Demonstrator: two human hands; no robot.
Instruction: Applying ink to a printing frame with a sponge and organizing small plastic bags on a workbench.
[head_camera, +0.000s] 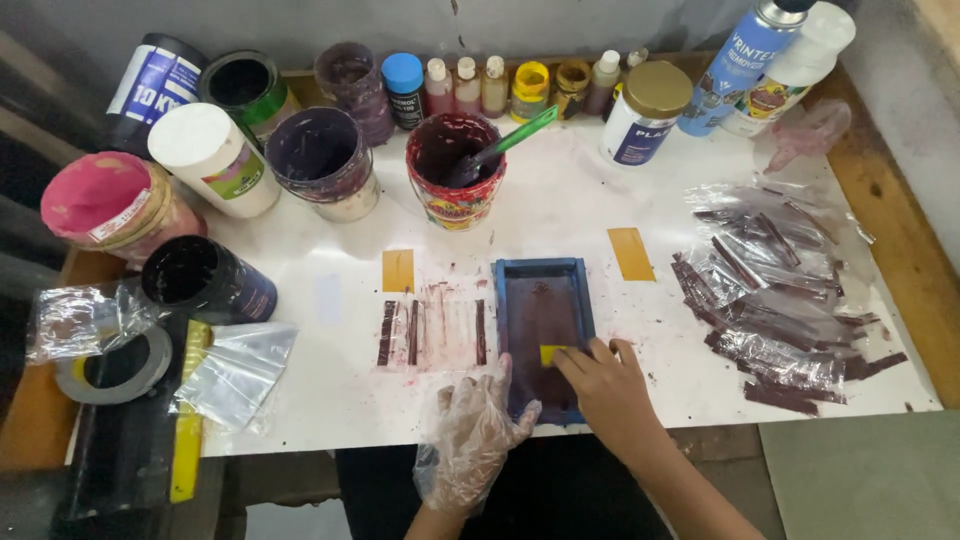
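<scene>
1. The desk (560, 215) is a white sheet on a wooden frame, smeared with dark purple ink, set against a grey wall at the far edge.
2. Along the far and left sides stand open paint tubs, among them a red-labelled tub (455, 170) with a green stirrer (510, 140) leaning in it, a row of small bottles (480, 85) and a white jar with a gold lid (645, 110).
3. On the right lies a heap of clear plastic sheets (775, 290) stuck with dark ink strips.
4. Near the middle of the desk, at its near edge, lies the blue-framed printing screen (543, 335), flat, its mesh stained dark purple.
5. The left hand (475, 435), in a clear plastic glove, rests open with its fingertips on the screen's near left corner.
6. The right hand (605, 385), bare, grasps a small yellow scraper (552, 354) pressed on the mesh.
7. Two yellow tape tabs (398, 270) sit left and right of the screen's far edge.
</scene>
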